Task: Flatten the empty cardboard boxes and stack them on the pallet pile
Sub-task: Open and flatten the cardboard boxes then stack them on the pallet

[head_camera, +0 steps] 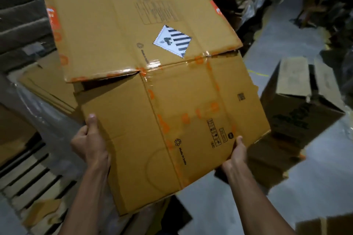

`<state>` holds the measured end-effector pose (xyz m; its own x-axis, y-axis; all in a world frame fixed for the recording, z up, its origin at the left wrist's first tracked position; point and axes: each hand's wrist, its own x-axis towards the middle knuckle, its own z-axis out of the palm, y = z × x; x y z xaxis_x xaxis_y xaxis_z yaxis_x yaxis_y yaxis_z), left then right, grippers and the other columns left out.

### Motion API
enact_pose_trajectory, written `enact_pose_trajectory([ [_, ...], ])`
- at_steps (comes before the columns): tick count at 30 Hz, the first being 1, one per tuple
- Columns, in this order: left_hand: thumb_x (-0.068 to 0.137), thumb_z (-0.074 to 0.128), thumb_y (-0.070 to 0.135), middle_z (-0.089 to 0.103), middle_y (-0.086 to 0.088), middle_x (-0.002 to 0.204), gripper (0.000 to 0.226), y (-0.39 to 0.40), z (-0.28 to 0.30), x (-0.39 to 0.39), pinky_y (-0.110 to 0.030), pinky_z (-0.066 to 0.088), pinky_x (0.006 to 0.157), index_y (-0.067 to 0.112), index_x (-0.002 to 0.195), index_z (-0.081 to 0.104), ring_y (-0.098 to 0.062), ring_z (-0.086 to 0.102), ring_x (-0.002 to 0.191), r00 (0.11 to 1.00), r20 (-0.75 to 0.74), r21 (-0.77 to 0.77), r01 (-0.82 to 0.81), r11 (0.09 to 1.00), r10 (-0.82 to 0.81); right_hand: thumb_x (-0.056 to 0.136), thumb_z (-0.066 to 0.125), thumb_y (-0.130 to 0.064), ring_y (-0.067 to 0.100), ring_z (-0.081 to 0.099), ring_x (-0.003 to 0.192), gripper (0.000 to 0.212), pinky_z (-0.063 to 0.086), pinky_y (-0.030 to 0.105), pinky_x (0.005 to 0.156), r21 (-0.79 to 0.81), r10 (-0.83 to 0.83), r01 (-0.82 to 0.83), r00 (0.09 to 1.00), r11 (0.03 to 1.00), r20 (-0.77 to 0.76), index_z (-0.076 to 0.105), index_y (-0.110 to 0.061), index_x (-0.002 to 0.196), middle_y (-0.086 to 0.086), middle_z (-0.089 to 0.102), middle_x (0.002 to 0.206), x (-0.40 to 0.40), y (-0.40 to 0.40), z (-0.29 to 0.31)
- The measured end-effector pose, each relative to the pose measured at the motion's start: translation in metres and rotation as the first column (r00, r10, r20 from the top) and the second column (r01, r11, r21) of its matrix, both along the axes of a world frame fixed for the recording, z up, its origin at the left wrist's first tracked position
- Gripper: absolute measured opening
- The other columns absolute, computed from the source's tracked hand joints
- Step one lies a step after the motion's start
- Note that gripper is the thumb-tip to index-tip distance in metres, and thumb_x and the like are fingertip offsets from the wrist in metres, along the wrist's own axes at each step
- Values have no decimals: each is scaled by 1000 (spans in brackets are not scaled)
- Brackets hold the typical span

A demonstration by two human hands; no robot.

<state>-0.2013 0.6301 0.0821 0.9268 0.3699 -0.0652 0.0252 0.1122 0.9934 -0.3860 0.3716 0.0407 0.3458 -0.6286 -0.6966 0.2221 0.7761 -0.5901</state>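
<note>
A large flattened brown cardboard box (133, 86) with orange-printed tape and a black-and-white diamond label fills the middle of the view, held up in the air and tilted. My left hand (89, 143) grips its near left edge with the thumb on top. At the near right edge, my right hand (236, 156) holds it, fingers underneath. Behind and below the box to the left lies a pile of flat cardboard sheets (44, 84). A wooden pallet (28, 181) with slats shows at the lower left.
An unflattened brown box (298, 105) with open flaps stands on the grey floor (315, 187) to the right. Clear plastic wrap (38, 108) lies by the pile. A cardboard scrap (42, 211) rests on the pallet. Dark stacked goods line the back.
</note>
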Motion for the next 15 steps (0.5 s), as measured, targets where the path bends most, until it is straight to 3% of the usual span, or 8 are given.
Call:
enact_pose_trajectory([
  [2, 82, 66, 54, 41, 0, 70, 48, -5, -11, 46, -34, 35, 63, 25, 59, 35, -17, 39, 67, 996, -66, -56, -56, 997, 52, 100, 52, -46, 35, 67, 98, 33, 52, 59, 89, -34, 35, -34, 999, 999, 10, 68, -19, 108, 13, 73, 105, 53, -17, 12],
  [5, 86, 63, 47, 47, 2, 72, 42, -13, -32, 103, -33, 40, 66, 22, 61, 41, -16, 45, 70, 971, -213, -72, -128, 989, 110, 95, 61, -20, 29, 68, 93, 23, 57, 45, 73, -116, 56, -54, 998, 992, 18, 63, -12, 117, 14, 72, 106, 125, -30, 21],
  [8, 84, 61, 35, 56, -3, 81, 24, -17, -53, 153, -38, 48, 73, 16, 71, 54, -21, 53, 76, 933, -351, -9, -83, 997, 75, 89, 55, 3, 27, 63, 90, 20, 53, 40, 68, -172, 238, -271, 952, 947, -190, 63, -9, 103, 19, 68, 109, 186, -40, 15],
  [11, 94, 52, 8, 56, -8, 94, 4, -23, -70, 181, -31, 42, 78, 6, 96, 55, -25, 53, 88, 907, -418, 107, -8, 994, 52, 95, 50, 6, 24, 62, 78, 17, 58, 32, 61, -107, 409, -460, 857, 881, -314, 63, -2, 103, 16, 64, 95, 228, -35, 3],
  [13, 97, 45, -1, 59, -9, 102, 18, -30, -78, 188, -31, 45, 79, 2, 112, 55, -27, 54, 94, 902, -427, 178, 15, 984, 64, 95, 50, 8, 23, 62, 69, 16, 54, 28, 50, -86, 466, -534, 797, 841, -384, 62, 3, 106, 18, 64, 91, 249, -32, -8],
  [15, 99, 46, 0, 54, -7, 127, 39, -34, -82, 193, -36, 43, 96, 1, 138, 45, -28, 53, 114, 903, -418, 256, 14, 967, 98, 93, 51, 12, 22, 62, 69, 16, 53, 29, 54, -98, 478, -555, 783, 826, -397, 62, 1, 98, 16, 64, 89, 262, -32, -15],
])
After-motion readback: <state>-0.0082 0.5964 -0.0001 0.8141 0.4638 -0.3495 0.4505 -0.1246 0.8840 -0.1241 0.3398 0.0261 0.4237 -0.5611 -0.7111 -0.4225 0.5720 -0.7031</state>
